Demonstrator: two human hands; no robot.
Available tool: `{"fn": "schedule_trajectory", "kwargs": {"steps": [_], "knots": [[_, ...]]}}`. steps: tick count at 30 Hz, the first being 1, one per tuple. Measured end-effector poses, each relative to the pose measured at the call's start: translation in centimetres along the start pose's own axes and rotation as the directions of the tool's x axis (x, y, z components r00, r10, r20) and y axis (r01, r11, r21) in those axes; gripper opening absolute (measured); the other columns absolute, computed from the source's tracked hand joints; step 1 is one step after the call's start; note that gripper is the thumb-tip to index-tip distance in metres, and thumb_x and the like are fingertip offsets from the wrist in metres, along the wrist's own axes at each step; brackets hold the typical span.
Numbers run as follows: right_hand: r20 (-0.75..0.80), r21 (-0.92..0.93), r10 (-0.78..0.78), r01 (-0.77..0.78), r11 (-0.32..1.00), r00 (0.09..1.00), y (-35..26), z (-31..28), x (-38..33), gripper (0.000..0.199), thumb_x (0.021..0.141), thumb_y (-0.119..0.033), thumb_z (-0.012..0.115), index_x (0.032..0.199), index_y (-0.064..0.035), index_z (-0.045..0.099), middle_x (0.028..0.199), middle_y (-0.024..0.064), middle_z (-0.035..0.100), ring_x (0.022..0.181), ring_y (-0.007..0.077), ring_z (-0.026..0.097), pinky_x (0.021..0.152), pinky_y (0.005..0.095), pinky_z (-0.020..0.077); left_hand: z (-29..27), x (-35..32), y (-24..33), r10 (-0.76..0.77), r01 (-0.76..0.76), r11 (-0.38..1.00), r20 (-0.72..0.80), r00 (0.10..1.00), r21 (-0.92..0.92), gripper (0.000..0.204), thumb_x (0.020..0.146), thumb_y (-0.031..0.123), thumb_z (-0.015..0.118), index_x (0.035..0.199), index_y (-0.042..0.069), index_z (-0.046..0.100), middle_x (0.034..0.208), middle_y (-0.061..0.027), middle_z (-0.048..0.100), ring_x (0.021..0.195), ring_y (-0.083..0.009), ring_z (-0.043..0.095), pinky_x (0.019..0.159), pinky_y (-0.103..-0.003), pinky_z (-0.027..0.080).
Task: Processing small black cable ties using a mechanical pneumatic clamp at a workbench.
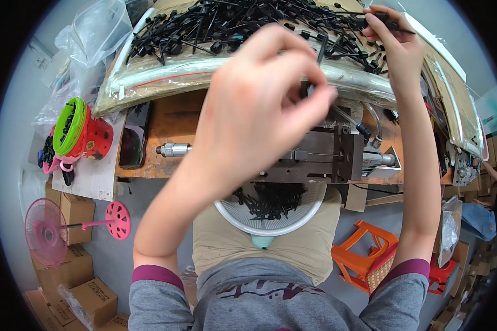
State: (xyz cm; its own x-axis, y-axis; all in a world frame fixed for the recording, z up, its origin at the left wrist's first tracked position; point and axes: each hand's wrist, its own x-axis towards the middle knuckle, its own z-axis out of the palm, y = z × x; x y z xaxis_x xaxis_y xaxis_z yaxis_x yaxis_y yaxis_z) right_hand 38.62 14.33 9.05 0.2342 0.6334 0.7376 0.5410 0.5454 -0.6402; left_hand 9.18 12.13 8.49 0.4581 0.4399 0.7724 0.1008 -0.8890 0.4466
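Observation:
My left hand (254, 110), blurred by motion, is raised over a dark metal fixture (320, 140) on the bench. Its thumb and fingers are pinched together; a dark bit shows by the fingertips, but I cannot make out what they hold. Farther back on the right, my right hand (395, 36) grips a thin black rod-like plastic part (389, 24) at the edge of a heap of similar black parts (226, 25). The heap lies on a plastic-wrapped cardboard tray (165, 77). On my lap rests a white plastic basket (243, 224) with several black pieces inside.
A red bucket with a green rim (96, 135) stands at the left with black parts inside. A metal cylinder (378, 160) is mounted right of the fixture. Below are a pink fan (47, 231), an orange stool (364, 254) and cardboard boxes (91, 298).

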Motion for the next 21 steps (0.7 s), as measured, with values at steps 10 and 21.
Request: {"fn": "schedule_trajectory", "kwargs": {"steps": [10,21], "knots": [[0.615,-0.565,-0.023,0.461,0.684,0.788,-2.0,2.3,-1.6,0.034,0.084,0.003,0.063,0.116,-0.0071,0.065,0.104,0.0114,0.069,0.081,0.0257,0.065,0.075,0.0335,0.0516,1.3,-11.3,4.1,-0.232,0.231,0.972,0.301,0.925,0.04,0.024,0.072,0.005,0.079,0.093,-0.001,0.069,0.13,-0.0174,0.061,0.092,-0.0227,0.069,0.074,-0.031,0.057],[0.502,-0.499,-0.367,0.609,0.616,0.783,-3.0,1.5,-1.9,0.016,0.087,-0.006,0.068,0.103,-0.0077,0.07,0.105,0.001,0.067,0.083,0.0196,0.065,0.073,0.0292,0.0512,4.3,-13.6,3.2,-0.131,0.032,0.937,0.266,0.955,0.348,0.025,0.071,0.01,0.077,0.093,0.001,0.069,0.126,-0.0153,0.065,0.08,-0.026,0.07,0.076,-0.033,0.057]]}}
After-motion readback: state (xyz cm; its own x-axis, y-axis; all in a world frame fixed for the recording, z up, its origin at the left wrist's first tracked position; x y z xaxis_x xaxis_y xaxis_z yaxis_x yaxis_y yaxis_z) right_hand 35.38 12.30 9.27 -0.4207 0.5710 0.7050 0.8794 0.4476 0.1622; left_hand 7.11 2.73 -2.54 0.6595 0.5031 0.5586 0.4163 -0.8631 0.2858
